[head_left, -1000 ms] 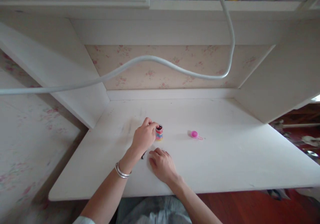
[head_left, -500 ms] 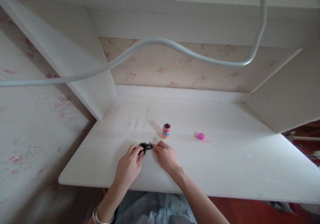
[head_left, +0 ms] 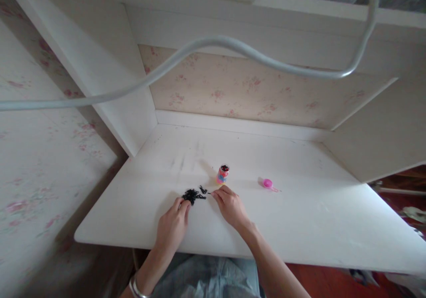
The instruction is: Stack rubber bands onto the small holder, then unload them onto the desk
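Observation:
A small heap of thin black looped pieces (head_left: 191, 196), perhaps hair elastics, lies on the white desk. My left hand (head_left: 173, 222) rests at the heap's near left edge, its thumb and fingers curled together against the pieces. Just to the right, my right hand (head_left: 229, 204) pinches one thin black piece (head_left: 209, 193) between thumb and forefinger. A few loops lie loose between the heap and that hand. Behind my right fingers stands a small clear jar (head_left: 223, 173) with a colourful label, uncapped, with dark pieces showing at its mouth.
A pink cap (head_left: 267, 183) with a strap lies on the desk (head_left: 299, 227) to the right of the jar. A pale cable (head_left: 213, 42) crosses high in front of the view. White side panels and a flowered back wall (head_left: 216, 89) bound the desk.
My right hand has drawn slightly right, away from the heap, with a black piece in its fingertips. The heap looks more spread out, and my left fingers sit at its near edge.

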A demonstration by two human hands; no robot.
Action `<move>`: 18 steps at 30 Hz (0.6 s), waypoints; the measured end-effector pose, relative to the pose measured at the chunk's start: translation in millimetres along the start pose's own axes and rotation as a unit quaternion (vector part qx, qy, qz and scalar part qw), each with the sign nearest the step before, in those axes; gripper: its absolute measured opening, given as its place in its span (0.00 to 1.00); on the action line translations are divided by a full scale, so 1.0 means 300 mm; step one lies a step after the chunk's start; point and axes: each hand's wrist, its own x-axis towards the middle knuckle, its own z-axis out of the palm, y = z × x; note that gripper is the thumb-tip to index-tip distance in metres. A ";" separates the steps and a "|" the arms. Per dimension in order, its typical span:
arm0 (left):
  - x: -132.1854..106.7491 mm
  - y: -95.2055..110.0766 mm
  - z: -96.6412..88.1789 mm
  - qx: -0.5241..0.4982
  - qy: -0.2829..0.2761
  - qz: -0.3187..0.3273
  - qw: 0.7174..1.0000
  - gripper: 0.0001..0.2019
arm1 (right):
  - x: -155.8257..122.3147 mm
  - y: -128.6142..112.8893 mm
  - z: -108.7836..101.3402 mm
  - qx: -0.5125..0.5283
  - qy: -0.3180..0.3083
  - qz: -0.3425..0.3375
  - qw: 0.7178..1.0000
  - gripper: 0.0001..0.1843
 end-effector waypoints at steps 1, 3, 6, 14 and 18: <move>0.000 -0.001 0.002 -0.003 -0.001 -0.001 1.000 0.12 | 0.000 0.002 -0.003 0.004 0.005 0.002 1.000 0.18; 0.002 0.000 0.004 -0.006 -0.003 -0.003 1.000 0.12 | 0.001 0.007 -0.007 0.016 0.016 0.006 1.000 0.18; 0.001 0.003 0.007 -0.005 -0.003 -0.006 1.000 0.12 | 0.000 0.022 -0.001 0.043 0.029 0.015 0.999 0.17; -0.013 0.015 0.014 -0.007 0.014 -0.018 1.000 0.12 | -0.014 0.033 0.005 0.130 0.079 0.011 0.988 0.15; -0.004 0.012 0.019 0.000 0.016 -0.025 1.000 0.12 | 0.004 -0.002 -0.067 0.150 0.130 0.011 0.980 0.16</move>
